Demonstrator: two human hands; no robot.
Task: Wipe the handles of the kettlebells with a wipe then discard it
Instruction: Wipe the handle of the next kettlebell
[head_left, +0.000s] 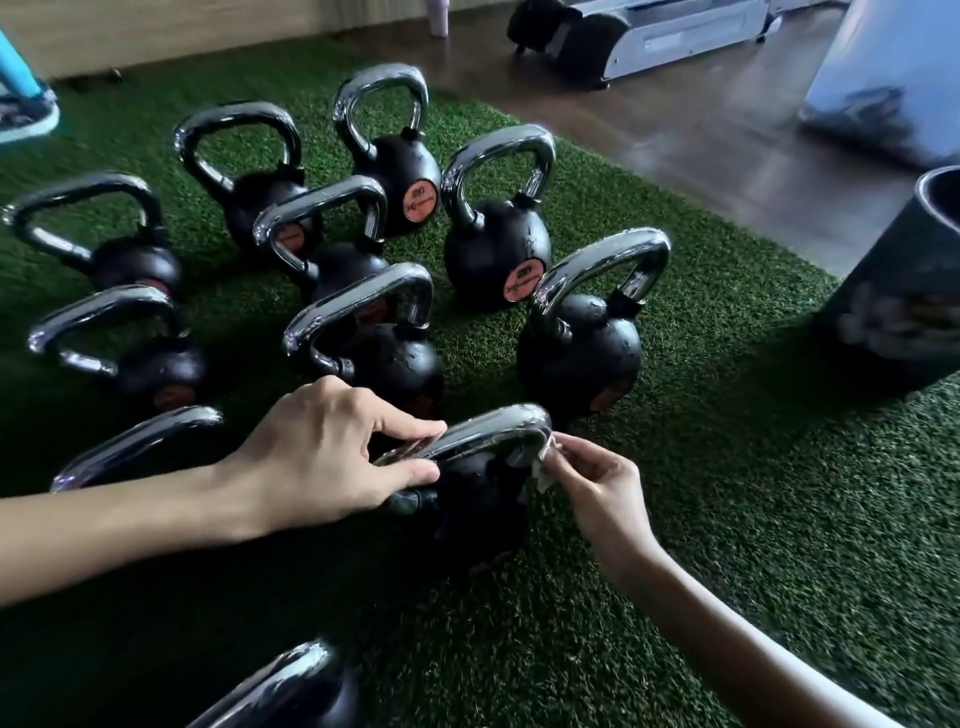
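Several black kettlebells with chrome handles stand on green turf (727, 467). The near one (483, 514) has its chrome handle (488, 428) between my hands. My left hand (332, 452) grips the handle's left part, thumb under and fingers over it. My right hand (597, 478) pinches a small white wipe (543, 462) against the handle's right bend. Other kettlebells stand behind, such as one (582, 348) at the right and one (493, 249) further back.
A dark cylindrical bin (904, 291) stands at the right edge of the turf. Wooden floor (675, 145) lies beyond, with a treadmill base (649, 36) at the back. Another chrome handle (270, 686) shows at the bottom edge.
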